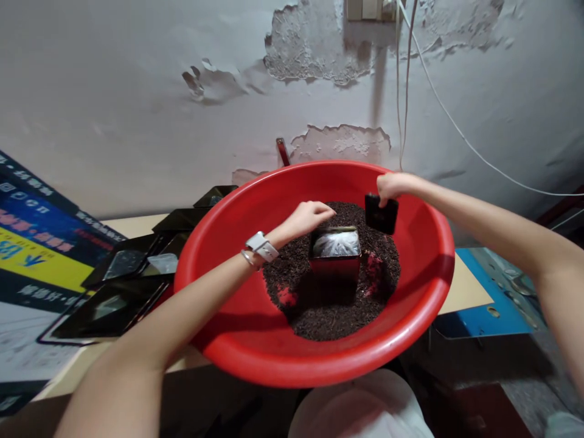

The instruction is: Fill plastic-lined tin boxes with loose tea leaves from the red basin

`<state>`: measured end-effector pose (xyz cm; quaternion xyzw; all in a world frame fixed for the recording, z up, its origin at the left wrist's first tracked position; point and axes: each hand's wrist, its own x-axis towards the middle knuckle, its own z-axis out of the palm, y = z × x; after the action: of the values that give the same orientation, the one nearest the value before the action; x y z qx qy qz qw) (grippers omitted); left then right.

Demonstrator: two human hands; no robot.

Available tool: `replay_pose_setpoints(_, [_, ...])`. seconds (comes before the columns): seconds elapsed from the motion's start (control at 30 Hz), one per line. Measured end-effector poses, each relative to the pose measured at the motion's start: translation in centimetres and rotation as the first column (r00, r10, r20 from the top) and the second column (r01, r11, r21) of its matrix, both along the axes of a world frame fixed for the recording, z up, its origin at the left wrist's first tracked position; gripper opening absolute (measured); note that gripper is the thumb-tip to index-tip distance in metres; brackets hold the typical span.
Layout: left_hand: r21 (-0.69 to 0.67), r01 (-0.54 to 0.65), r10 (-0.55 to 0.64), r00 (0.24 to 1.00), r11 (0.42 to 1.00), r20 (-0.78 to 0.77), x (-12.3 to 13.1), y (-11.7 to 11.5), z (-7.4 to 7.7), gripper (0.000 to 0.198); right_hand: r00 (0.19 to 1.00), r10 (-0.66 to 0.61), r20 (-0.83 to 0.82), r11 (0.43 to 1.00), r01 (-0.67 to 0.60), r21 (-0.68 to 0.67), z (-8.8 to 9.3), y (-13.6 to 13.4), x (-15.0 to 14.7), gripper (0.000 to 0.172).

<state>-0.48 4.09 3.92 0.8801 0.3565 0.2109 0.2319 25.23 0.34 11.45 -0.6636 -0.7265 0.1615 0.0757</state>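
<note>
A square dark tin (335, 267) stands upright in a large red plastic basin (314, 368), on a bed of dark, loose, tea-like leaves (328, 325). Bunched clear plastic (336, 243) fills the tin's open mouth. My left hand (310, 218), with a pale watch on the wrist, hovers by the tin's back left corner; its fingers stretch forward loosely and nothing shows in them. To the right, above the leaves, my right hand (390, 185) grips a flat black lid (381, 214) by its upper edge. The lid is tilted up and apart from the tin.
Several dark open tins (118, 264), some with plastic in them, lie left of the basin on a pale table (465, 286). A printed board (41, 243) leans at far left. Behind stands a peeling wall (182, 134) with hanging cables (438, 91). A blue panel (493, 316) sits at right.
</note>
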Motion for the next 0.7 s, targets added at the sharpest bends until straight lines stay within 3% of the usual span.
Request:
replay_pose_setpoints(0.1, [0.071,-0.244,0.234,0.963,0.967,0.134,-1.7,0.0,1.4,0.036,0.995,-0.032,-0.094,0.995,0.022,-0.102,2.7,0.0,-2.0,0.033])
replay_pose_setpoints(0.2, [0.129,-0.324,0.285,0.925,0.937,0.252,-2.6,-1.5,2.2,0.043,0.888,-0.088,-0.452,0.983,0.005,-0.183,1.0,-1.7,-4.6,0.030])
replay_pose_setpoints(0.27, [0.166,-0.246,0.208,0.954,0.955,0.214,-2.7,-2.8,1.8,0.051,0.771,-0.170,-0.613,0.958,-0.016,-0.287,-1.9,-2.8,-6.2,0.036])
replay_pose_setpoints(0.37, [0.137,-0.020,0.033,0.995,0.990,-0.094,-2.3,-4.0,0.0,0.071,0.681,-0.268,-0.682,0.906,-0.063,-0.419,-5.8,-3.5,-7.1,0.041])
replay_pose_setpoints(0.4, [0.114,0.039,-0.015,0.979,0.993,-0.201,-2.1,-4.0,-0.8,0.077,0.705,-0.267,-0.657,0.900,-0.062,-0.432,-6.6,-3.6,-7.0,0.039])
replay_pose_setpoints(0.47, [0.092,0.116,-0.078,0.937,0.989,-0.342,-1.6,-3.6,-2.5,0.082,0.844,-0.183,-0.503,0.927,-0.022,-0.374,-7.4,-3.6,-6.2,0.031])
replay_pose_setpoints(0.53, [0.103,0.167,-0.113,0.910,0.981,-0.400,-1.1,-2.8,-3.7,0.082,0.979,-0.064,-0.193,0.986,0.033,-0.162,-7.4,-3.6,-5.5,0.028])
replay_pose_setpoints(0.6, [0.114,0.204,-0.138,0.895,0.972,-0.424,-0.8,-2.1,-4.2,0.082,0.997,-0.027,0.073,0.999,0.024,0.049,-7.5,-3.4,-5.1,0.038])
replay_pose_setpoints(0.63, [0.116,0.218,-0.149,0.890,0.969,-0.432,-0.7,-1.9,-4.3,0.085,0.993,-0.025,0.119,0.995,0.013,0.095,-7.6,-3.2,-5.1,0.042])
replay_pose_setpoints(0.7, [0.127,0.241,-0.163,0.881,0.962,-0.444,-0.6,-1.6,-4.2,0.094,0.997,0.003,0.072,1.000,-0.005,0.029,-8.3,-2.5,-5.3,0.046])
